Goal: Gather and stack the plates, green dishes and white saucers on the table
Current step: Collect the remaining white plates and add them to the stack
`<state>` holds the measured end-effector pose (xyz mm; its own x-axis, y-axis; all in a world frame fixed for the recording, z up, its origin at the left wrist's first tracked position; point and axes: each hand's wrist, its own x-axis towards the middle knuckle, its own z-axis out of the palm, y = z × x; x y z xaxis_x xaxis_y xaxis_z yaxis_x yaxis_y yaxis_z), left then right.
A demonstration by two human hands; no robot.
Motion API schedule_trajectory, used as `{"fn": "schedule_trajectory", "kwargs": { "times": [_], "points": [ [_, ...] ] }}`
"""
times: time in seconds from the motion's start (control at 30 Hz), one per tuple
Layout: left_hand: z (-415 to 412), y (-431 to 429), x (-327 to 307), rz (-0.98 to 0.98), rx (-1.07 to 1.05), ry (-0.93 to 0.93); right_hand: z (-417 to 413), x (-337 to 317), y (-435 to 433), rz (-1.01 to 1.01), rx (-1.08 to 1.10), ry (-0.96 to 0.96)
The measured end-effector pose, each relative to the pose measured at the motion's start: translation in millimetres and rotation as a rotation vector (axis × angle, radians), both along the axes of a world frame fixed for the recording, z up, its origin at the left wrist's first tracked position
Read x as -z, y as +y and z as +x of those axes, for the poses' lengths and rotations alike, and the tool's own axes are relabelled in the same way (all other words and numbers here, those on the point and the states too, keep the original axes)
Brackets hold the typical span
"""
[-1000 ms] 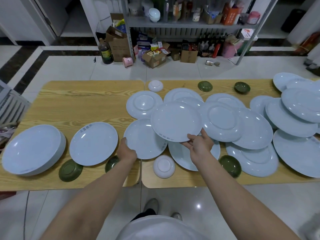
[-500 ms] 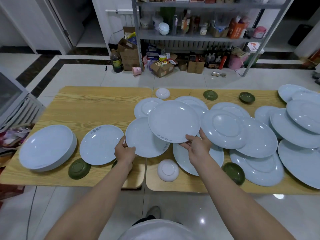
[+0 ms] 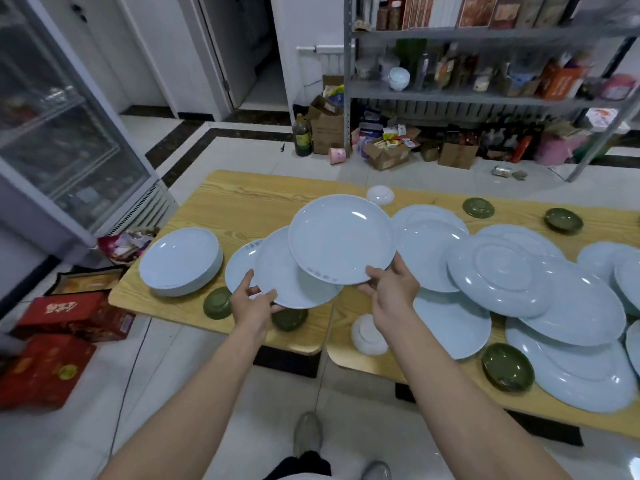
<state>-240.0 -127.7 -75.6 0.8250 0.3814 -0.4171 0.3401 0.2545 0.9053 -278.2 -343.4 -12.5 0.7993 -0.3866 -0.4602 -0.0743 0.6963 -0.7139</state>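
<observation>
Pale blue upper plate point(image 3: 341, 239) and lower plate point(image 3: 284, 275) held above the tabletop point(image 3: 242, 199)
Right hand point(image 3: 391, 296) grips the upper plate's near rim; left hand point(image 3: 251, 304) fingers point(image 3: 266, 296) curl round the lower plate's near rim, the upper overlapping it, both beside a plate stack point(image 3: 180, 261) at the left.

both hands point(image 3: 254, 301) point(image 3: 393, 289) each grip a pale blue plate point(image 3: 341, 239) point(image 3: 287, 275).
</observation>
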Motion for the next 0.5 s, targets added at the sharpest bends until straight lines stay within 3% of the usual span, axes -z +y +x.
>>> {"fn": "schedule_trajectory", "kwargs": {
  "times": [0.5],
  "points": [
    [-38.6, 142.4, -17.3, -0.135, -0.136, -0.083, -12.8, -16.6, 166.1, 0.023, -0.107, 0.035]
  ]
}}
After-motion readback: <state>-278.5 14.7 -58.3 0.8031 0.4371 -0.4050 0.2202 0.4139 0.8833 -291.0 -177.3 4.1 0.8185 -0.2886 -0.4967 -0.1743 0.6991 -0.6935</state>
